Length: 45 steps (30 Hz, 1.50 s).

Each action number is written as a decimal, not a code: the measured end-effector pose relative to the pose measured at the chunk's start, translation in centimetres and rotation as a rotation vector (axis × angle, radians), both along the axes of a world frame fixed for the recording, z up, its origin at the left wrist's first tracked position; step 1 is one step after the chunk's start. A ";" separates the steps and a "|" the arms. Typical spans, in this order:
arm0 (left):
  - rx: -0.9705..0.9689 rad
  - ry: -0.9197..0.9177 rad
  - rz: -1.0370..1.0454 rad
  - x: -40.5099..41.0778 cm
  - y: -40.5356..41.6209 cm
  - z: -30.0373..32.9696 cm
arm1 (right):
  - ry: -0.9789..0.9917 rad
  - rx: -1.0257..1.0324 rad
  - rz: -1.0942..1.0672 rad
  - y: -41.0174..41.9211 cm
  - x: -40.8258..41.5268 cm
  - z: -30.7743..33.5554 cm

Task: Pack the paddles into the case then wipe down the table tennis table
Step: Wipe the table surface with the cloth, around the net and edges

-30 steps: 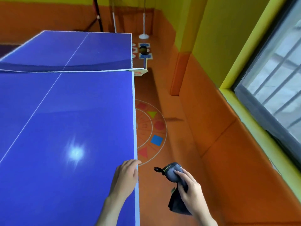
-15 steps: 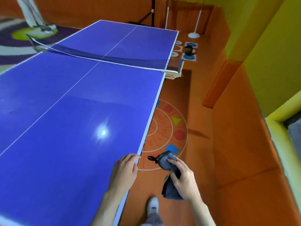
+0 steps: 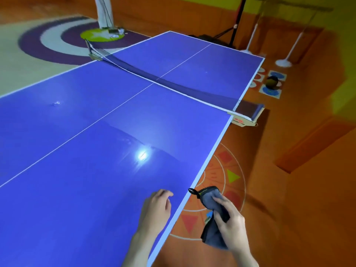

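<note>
Right hand (image 3: 232,226) gripped a dark grey cloth (image 3: 212,214) off the table's side edge, above the orange floor (image 3: 300,209). Fingers curled round the bunched top, thumb pressed across it; the tail hung loose below the palm. A small black loop (image 3: 192,190) stuck out at the cloth's upper corner.

Left hand (image 3: 157,209) sat over the table (image 3: 86,151) near the same edge, fingers loosely bent, held nothing; contact with the surface couldn't be confirmed.

Paddles and case weren't in view.

Handling, as a guess: cloth looked like soft, light microfibre, limp, zero stiffness. Would fold to whatever shape the palm gave it. Best wadded flat under the palm, not pinched by the loop, so pressure spread evenly.

Table top looked hard, flat, glossy blue with thin white lines and a sharp lamp glare, so probably low friction; cloth should slide easily. One small pale speck (image 3: 56,103) showed on the far left half. Net (image 3: 173,83) was dark mesh, white-taped, clamped at both sides; probably snaggy, wipe up to it, not across.
</note>
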State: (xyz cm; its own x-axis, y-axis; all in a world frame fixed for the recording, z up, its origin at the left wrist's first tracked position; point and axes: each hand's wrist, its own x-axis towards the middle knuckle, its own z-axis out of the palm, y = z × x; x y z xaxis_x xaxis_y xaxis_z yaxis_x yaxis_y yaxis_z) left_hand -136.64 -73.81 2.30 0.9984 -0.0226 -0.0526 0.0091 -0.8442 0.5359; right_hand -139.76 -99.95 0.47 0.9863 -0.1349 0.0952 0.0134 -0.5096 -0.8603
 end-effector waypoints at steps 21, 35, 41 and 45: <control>0.097 0.089 0.635 15.4 -7.7 -0.6 | 0.235 0.061 0.694 -2.8 32.1 -2.1; 0.052 0.091 0.770 23.2 1.3 -4.4 | 0.287 -0.211 0.983 10.8 44.8 -5.3; 0.022 0.059 0.874 26.5 6.3 -7.7 | 0.281 -0.320 1.016 19.8 49.8 -7.1; -0.001 0.038 0.978 27.5 8.3 -10.3 | 0.279 -0.404 1.070 24.3 50.6 -10.6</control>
